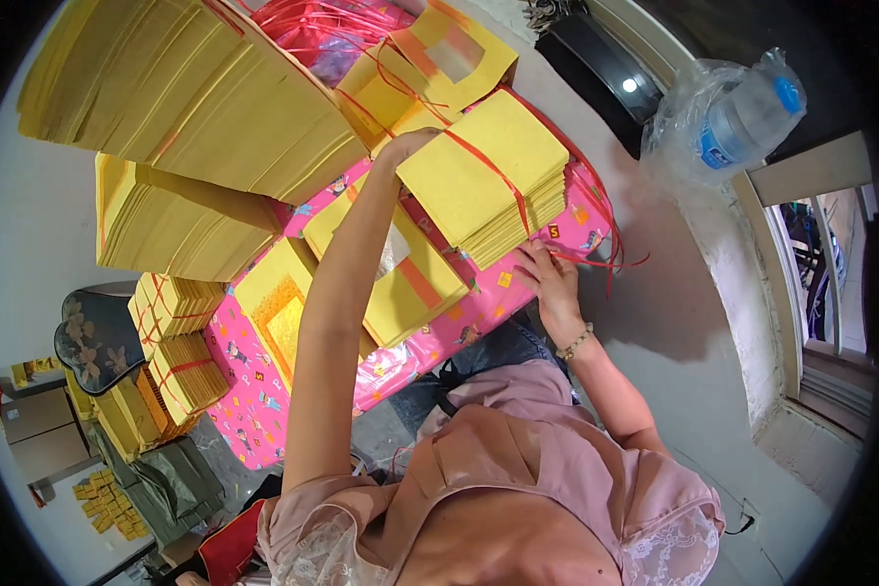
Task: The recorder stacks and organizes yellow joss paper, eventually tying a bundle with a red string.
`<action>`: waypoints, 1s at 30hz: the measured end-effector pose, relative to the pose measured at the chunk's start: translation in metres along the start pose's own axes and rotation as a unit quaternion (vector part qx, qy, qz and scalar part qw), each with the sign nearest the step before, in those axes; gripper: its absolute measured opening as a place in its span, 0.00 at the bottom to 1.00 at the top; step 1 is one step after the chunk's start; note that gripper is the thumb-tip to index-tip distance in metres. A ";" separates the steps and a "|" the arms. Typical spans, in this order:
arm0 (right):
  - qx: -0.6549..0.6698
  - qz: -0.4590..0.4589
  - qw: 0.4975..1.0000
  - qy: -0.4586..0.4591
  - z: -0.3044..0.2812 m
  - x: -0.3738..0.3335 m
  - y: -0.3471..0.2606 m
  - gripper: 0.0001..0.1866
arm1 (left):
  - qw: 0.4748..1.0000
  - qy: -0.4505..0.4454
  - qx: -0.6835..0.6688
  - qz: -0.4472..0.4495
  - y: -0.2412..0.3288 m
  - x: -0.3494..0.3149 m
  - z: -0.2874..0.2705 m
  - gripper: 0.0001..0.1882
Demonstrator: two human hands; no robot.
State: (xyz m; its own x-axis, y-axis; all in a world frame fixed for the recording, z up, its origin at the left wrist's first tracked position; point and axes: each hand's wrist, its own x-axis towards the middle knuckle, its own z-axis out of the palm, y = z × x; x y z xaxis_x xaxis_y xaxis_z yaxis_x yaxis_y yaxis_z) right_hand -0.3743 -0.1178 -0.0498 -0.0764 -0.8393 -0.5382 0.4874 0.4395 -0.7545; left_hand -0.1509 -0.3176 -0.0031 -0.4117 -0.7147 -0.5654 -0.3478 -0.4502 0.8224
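Observation:
A thick stack of yellow paper sheets (pixel 488 161) sits at the right end of the pink patterned table, with a red plastic strap (pixel 485 164) running over its top and down its near side. My left hand (pixel 407 146) reaches to the stack's far left side; its fingers are hidden behind the paper. At the near bottom edge of the stack, my right hand (pixel 550 278) has bent fingers closed on the strap, whose loose end trails off to the right. Left of the stack, under my left forearm, lies another yellow paper pile (pixel 410 303) with an orange band.
Tall yellow paper stacks (pixel 215 98) stand along the table's far left. Smaller tied bundles (pixel 181 366) sit at its left end. A bunch of red straps (pixel 322 29) lies at the back. A bagged plastic bottle (pixel 752 122) is on the sill at right.

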 end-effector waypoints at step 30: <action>0.107 -0.177 0.976 0.064 0.021 0.055 0.010 0.16 | 0.872 -0.011 -0.205 0.444 -0.032 -0.037 0.051 0.27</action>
State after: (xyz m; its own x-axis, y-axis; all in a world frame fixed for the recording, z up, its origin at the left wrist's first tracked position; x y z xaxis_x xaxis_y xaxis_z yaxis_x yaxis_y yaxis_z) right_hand -0.3554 -0.1658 -0.0790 -0.3755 -0.8733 -0.3105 0.5794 0.0403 -0.8141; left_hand -0.1678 -0.2498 -0.0115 -0.3839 -0.8702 0.3087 0.4450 0.1186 0.8876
